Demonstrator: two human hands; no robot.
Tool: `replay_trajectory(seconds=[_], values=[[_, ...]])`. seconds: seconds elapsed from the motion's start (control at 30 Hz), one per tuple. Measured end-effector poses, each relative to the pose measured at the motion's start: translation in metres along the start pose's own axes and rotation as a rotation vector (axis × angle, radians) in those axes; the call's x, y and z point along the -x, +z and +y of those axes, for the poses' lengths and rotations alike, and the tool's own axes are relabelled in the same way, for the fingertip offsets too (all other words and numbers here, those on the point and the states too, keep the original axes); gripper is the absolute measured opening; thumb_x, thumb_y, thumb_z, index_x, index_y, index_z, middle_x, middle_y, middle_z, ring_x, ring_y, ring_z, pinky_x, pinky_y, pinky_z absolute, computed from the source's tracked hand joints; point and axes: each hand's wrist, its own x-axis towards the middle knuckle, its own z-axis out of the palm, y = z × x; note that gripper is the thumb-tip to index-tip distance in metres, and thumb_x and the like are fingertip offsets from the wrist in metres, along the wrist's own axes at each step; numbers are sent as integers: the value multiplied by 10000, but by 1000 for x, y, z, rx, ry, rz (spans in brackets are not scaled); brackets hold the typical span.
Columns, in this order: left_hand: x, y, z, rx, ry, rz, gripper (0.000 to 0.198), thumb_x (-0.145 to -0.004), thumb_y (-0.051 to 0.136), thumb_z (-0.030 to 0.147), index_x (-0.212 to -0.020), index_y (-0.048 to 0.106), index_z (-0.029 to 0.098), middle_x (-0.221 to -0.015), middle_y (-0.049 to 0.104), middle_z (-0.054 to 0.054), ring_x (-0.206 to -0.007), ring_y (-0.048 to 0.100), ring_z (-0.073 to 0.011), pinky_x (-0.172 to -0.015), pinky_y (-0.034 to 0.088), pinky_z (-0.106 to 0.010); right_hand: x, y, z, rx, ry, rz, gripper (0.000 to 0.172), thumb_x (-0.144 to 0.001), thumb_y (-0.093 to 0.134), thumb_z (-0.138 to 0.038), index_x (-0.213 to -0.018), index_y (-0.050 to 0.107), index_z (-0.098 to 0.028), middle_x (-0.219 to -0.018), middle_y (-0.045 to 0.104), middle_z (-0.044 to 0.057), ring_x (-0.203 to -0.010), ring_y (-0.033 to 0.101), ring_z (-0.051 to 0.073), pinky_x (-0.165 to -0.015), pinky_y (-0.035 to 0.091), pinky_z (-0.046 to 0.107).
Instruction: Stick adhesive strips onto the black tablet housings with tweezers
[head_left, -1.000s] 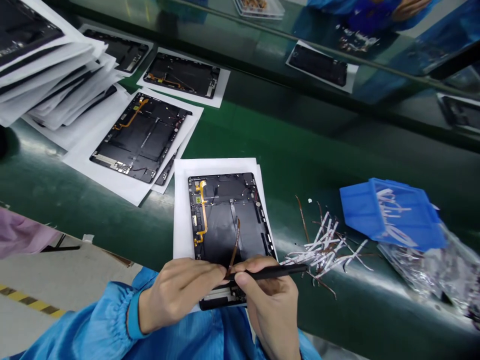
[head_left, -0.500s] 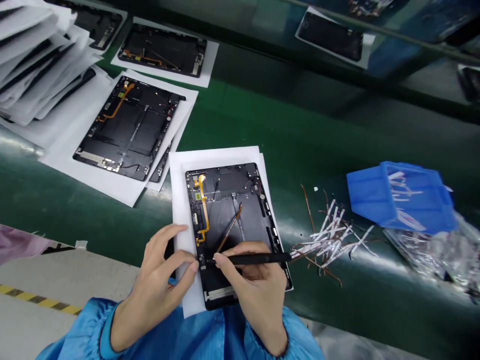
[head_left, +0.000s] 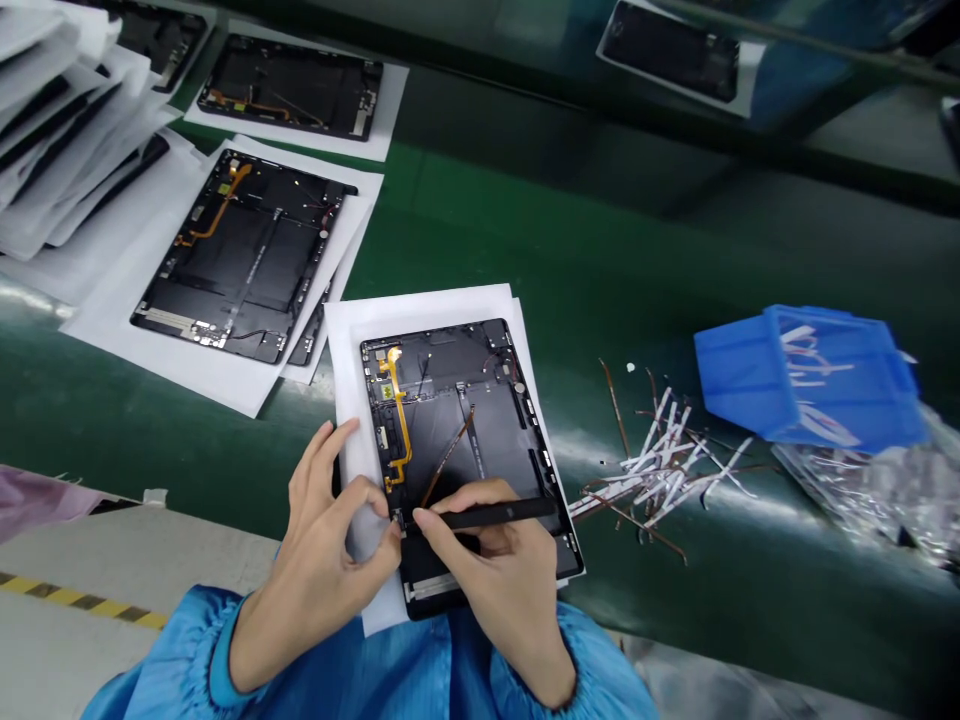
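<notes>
A black tablet back panel (head_left: 457,410) with an orange flex cable (head_left: 397,410) lies on a white paper sheet (head_left: 352,400). A thin brown strip (head_left: 448,457) rests across its middle. My right hand (head_left: 487,560) grips black tweezers (head_left: 487,516), their tip close to the panel's lower left edge. My left hand (head_left: 322,540) touches that same edge with its fingertips and holds nothing that I can see. The panel's lower part is hidden behind both hands.
Other panels on white sheets (head_left: 244,255) lie to the left, beside a stack of sheets (head_left: 67,140). To the right are white and brown strips (head_left: 660,475), a tilted blue plastic bin (head_left: 810,375) and a clear plastic bag (head_left: 862,480), all on the green bench mat (head_left: 622,300).
The brown strip, raised near the tweezers a second ago, now lies flat on the panel. My hands have shifted to the panel's lower left edge, and my left hand has opened.
</notes>
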Motion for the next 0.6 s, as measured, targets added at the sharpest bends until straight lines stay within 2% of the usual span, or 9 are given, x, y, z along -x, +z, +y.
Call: replay_trajectory(seconds=[0.6], values=[[6,0,0,-68,50,-51,70,-936,486,150,-949,515,212,-1637,156,-112,-1514,111,-371,-1120,281,-667,-1,-3,3,77,-68,-27,138,-782,757,-150,-749,633,-201,-709,655,-28,-642,678,107,-611,585,178]])
